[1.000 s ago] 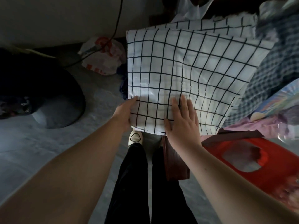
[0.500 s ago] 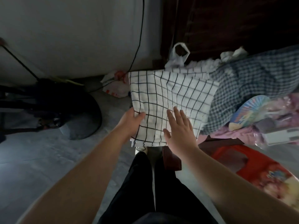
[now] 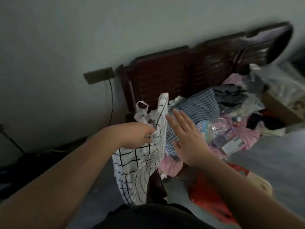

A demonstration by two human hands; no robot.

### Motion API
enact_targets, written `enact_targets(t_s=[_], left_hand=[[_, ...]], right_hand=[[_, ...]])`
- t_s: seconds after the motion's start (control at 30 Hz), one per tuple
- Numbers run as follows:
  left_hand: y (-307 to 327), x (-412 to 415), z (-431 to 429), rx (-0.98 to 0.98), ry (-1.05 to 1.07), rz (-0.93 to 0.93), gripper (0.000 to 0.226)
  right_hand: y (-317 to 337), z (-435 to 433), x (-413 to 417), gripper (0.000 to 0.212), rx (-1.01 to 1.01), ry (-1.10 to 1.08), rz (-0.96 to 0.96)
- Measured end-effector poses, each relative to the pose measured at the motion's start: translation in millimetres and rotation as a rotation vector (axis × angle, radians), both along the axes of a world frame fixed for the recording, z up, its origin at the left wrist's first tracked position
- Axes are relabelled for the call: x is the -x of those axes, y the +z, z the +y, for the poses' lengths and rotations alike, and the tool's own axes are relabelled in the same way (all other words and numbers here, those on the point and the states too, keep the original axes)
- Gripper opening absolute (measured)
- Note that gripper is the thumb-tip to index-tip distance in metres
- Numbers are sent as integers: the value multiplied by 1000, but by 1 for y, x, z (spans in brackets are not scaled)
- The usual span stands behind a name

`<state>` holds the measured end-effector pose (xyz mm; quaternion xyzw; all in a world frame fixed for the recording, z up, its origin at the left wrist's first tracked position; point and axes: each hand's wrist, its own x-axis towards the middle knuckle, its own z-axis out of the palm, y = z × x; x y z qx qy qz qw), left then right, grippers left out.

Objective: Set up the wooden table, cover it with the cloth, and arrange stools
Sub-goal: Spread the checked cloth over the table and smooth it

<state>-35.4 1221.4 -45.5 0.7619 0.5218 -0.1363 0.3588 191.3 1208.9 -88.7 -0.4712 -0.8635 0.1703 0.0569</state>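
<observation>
Lifted, one checked cloth (image 3: 140,164) hangs in the grip of the left hand (image 3: 138,138); right hand (image 3: 188,138) released.

This looks like a room in a home, with dark wooden furniture (image 3: 181,75) against a plain wall (image 3: 66,38), a messy heap of clothes (image 3: 234,116), a wall plug (image 3: 98,75) with a cord (image 3: 112,104), and a red plastic stool (image 3: 206,195) on the grey floor (image 3: 272,154).

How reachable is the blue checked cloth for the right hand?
Probably yes: the right hand hovers over the blue checked cloth, nothing between them; the left hand holds the grid cloth aside.
</observation>
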Motion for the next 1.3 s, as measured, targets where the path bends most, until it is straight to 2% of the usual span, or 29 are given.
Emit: enact_targets(t_s=[0.13,0.23,0.3,0.37,0.6,0.73,0.83,0.9,0.97,1.03,1.1,1.2,1.3], left_hand=[[34,-31,0,-115,-305,93,23],[52,-45,-10,-247,-467,153,19],[58,-45,-15,-356,-501,148,15],[63,-42,-18,-443,-495,112,12],[57,-43,-26,-366,-440,-78,34],[38,-64,-37,-185,-260,-482,27],[29,-100,-65,-51,-213,-758,29],[26,-132,-93,48,-138,-904,26],[31,-168,-127,144,-75,-974,23],[35,-204,-165,174,-132,-993,30],[37,-241,-204,163,-283,-981,29],[40,-293,-274,142,-544,-948,26],[39,-336,-355,157,-679,-927,27]], right_hand=[[32,-12,-19,85,-140,-5,-116],[45,-24,-27,48,-192,-82,-195],[53,-40,-32,23,-225,-177,-231],[65,-62,-37,8,-225,-293,-209],[92,-146,-65,13,-198,-759,-170],[106,-210,-97,12,-113,-914,-135],[112,-266,-117,15,-75,-1024,-79],[113,-308,-127,14,-44,-1137,-36],[107,-354,-136,13,-13,-1257,-9],[96,-404,-144,17,2,-1377,-4],[85,-455,-151,19,53,-1501,-17],[75,-531,-158,11,178,-1660,-10],[71,-612,-162,7,278,-1780,35]])
